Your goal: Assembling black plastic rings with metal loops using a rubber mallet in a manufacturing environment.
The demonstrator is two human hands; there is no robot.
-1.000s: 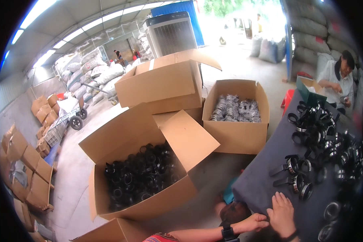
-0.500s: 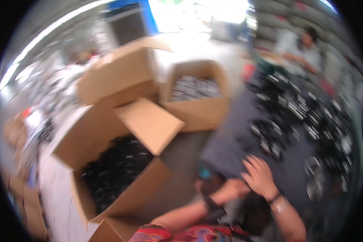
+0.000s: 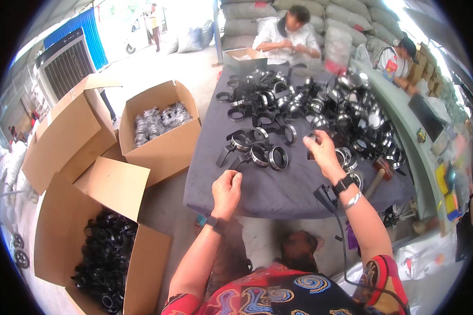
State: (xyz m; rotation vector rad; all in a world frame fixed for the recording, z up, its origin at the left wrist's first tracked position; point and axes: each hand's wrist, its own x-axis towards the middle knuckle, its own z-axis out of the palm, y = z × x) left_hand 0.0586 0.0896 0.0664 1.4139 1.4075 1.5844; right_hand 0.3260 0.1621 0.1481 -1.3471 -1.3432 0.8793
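On the grey cloth-covered table (image 3: 210, 157) lies a big heap of black plastic rings (image 3: 278, 102) with silver bands and handles. My left hand (image 3: 227, 193) is closed above the table's near edge, close to the handle of a black ring (image 3: 258, 156); what its fingers hold, if anything, is hidden. Further right, my right hand (image 3: 324, 153) is raised at the front of the heap, its fingers closed around a small black part (image 3: 310, 147). Most of that part is covered by the fingers. A second ring (image 3: 278, 157) lies between my hands.
Left of the table stand an open carton (image 3: 152, 247) of black parts and another carton (image 3: 165, 149) of wrapped silver rings. A mallet (image 3: 381, 170) lies at the table's right. A cable (image 3: 342, 236) hangs by my right forearm. Two people sit beyond, at the back and right.
My view has swung right, and the cartons now sit further left. My hands, close together before, are now apart over the table, the right one gripping a black part.
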